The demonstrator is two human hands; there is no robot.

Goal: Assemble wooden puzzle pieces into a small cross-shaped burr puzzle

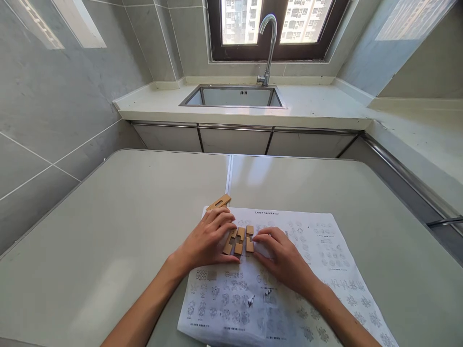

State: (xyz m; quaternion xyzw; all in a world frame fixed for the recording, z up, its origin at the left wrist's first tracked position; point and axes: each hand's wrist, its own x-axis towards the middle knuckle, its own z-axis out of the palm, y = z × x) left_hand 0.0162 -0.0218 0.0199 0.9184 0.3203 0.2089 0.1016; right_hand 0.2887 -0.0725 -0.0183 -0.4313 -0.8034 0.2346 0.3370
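Hidden parts, cut-off edges, print too small to read

The left hand (210, 238) covers the left ends of the wooden puzzle pieces (239, 239), so their full shapes cannot be told; the right hand (280, 255) hides the sheet under it. The instruction sheet (289, 289) runs off the bottom edge, its diagrams and print too small to read. Both forearms are cut off below, and the faucet (269, 46) base is indistinct.
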